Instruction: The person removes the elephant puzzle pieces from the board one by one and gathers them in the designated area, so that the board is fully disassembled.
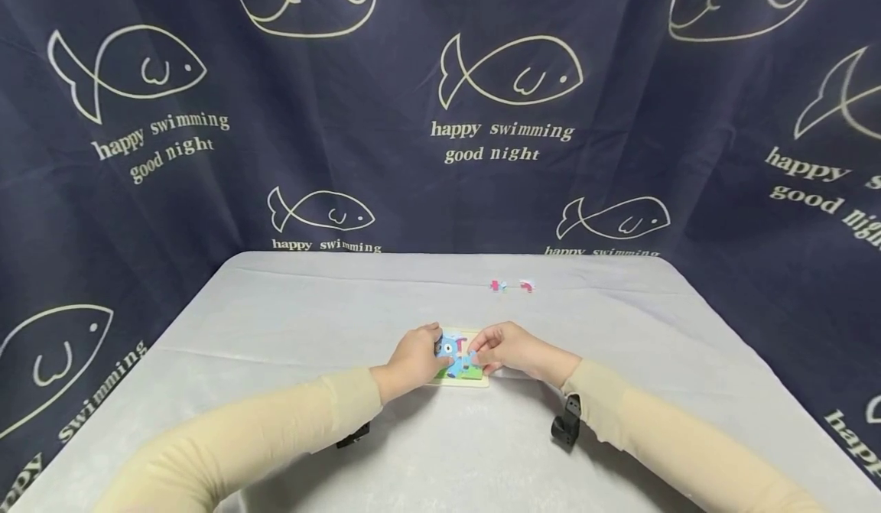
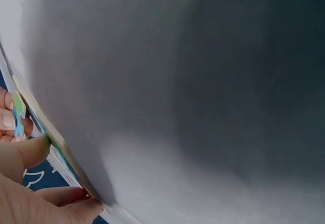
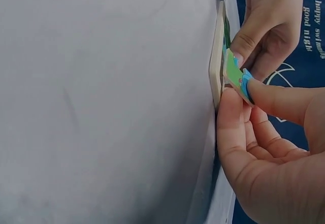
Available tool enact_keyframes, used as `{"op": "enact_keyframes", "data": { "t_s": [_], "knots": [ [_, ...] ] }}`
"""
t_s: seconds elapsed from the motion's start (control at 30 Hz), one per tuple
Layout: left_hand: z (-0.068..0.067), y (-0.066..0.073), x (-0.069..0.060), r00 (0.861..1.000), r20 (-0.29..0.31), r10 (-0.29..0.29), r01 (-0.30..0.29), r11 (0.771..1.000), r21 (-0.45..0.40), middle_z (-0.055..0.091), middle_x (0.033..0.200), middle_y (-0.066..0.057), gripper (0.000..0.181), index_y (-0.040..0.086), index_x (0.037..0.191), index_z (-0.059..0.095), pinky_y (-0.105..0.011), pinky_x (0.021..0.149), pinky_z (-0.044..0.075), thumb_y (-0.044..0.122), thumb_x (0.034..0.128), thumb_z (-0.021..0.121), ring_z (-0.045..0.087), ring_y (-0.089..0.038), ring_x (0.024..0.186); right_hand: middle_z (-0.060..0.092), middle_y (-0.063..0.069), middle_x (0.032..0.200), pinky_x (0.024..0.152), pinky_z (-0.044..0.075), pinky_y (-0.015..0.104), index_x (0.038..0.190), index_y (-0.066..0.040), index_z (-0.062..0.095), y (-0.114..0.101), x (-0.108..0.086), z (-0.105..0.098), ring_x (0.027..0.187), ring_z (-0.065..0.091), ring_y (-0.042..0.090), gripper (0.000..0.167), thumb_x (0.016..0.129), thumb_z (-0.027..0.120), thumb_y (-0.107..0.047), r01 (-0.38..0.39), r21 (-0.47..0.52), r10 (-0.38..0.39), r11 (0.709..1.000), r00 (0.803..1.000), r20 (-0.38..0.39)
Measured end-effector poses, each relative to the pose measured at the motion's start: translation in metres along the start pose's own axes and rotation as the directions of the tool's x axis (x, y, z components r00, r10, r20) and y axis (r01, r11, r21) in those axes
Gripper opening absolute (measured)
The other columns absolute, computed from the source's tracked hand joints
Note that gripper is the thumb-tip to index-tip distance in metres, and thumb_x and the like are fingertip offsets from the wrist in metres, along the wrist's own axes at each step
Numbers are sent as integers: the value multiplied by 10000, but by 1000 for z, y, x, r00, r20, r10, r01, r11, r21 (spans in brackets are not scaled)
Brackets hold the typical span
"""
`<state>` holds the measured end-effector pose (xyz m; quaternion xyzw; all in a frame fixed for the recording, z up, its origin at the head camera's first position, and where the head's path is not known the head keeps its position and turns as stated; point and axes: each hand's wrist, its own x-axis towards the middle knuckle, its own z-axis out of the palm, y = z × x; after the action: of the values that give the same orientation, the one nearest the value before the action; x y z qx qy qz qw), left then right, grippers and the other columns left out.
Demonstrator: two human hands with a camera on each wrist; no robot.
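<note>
A small jigsaw puzzle board [image 1: 453, 382] with a pale wooden rim lies on the table, showing a blue cartoon animal on green ground. At its left side, my left hand [image 1: 411, 354] grips the board, the thumb [image 2: 35, 150] over the picture and other fingers at the far edge. My right hand [image 1: 508, 347] is over the board's right side. Between its thumb and fingers it pinches a green and blue puzzle piece [image 3: 236, 74], tilted up from the board in the right wrist view. The fingers partly cover the picture.
Farther back on the pale grey table cloth [image 1: 330, 299] lie a pink and light blue puzzle piece [image 1: 495, 286] and, to its right, another pink one [image 1: 527, 285]. A dark blue curtain [image 1: 385, 115] with fish drawings hangs behind the table.
</note>
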<state>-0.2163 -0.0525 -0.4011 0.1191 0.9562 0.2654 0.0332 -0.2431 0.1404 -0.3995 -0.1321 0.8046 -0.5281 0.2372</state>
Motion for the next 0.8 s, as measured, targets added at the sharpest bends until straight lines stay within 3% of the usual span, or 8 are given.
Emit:
{"op": "enact_keyframes", "data": {
  "t_s": [0.47, 0.8],
  "knots": [
    [1, -1, -3, 1000, -10, 3, -3, 999, -50, 507, 1421, -196, 577, -89, 1299, 549, -438, 1128, 384, 176, 834, 765, 471, -375, 1326, 633, 19, 864, 713, 612, 309, 1110, 79, 626, -3, 8, -7, 734, 620, 132, 212, 910, 610, 10, -49, 105, 53, 993, 998, -32],
    [-2, -1, 2, 1000, -1, 26, -26, 1000, 17, 520, 1407, -205, 567, -84, 1288, 564, -427, 1126, 393, 206, 840, 756, 494, -375, 1307, 564, 32, 831, 795, 614, 377, 1203, 78, 590, -13, 15, -14, 799, 635, 155, 290, 916, 557, 48, -84, 161, 95, 983, 993, -64]
  ]
}}
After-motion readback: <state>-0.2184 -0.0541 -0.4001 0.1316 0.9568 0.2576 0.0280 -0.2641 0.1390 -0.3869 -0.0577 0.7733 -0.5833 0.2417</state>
